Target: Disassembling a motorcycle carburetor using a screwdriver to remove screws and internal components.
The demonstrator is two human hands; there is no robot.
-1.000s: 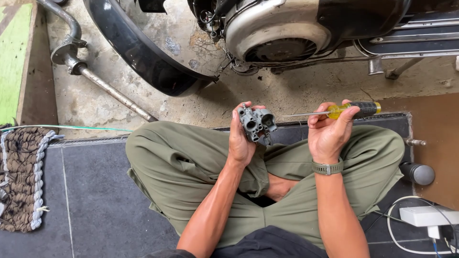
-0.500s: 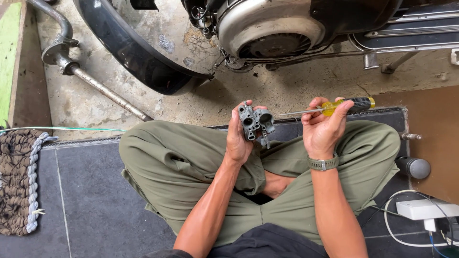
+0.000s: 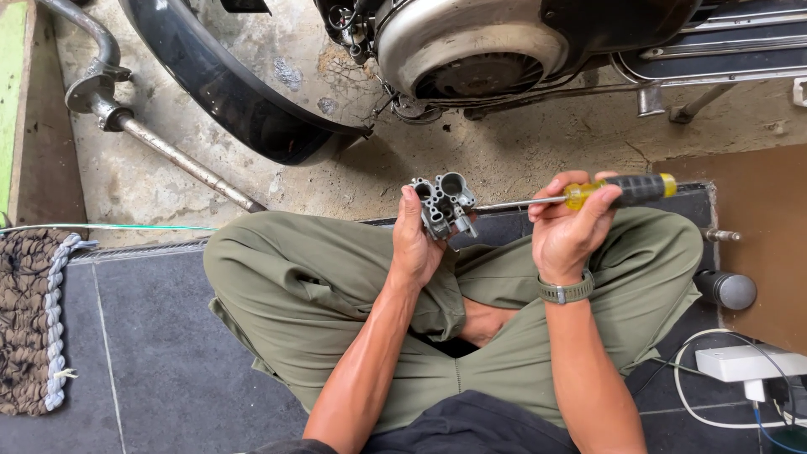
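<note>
Two hands (image 3: pixel 418 244): ported metal casting (image 3: pixel 444 204); screwdriver (image 3: pixel 588 194)

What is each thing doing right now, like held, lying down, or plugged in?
Left hand: shut on the metal part, holding it up.
Right hand: shut on the screwdriver, which lies level with its tip at the metal part.
Watch: strapped on the right wrist.
Legs: crossed, on the dark floor.
Power strip: lying on the floor, with a plug in it.
Mat: lying flat.

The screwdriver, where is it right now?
In the head view, the screwdriver is in the right hand, its tip at the carburetor in the left hand.
</note>
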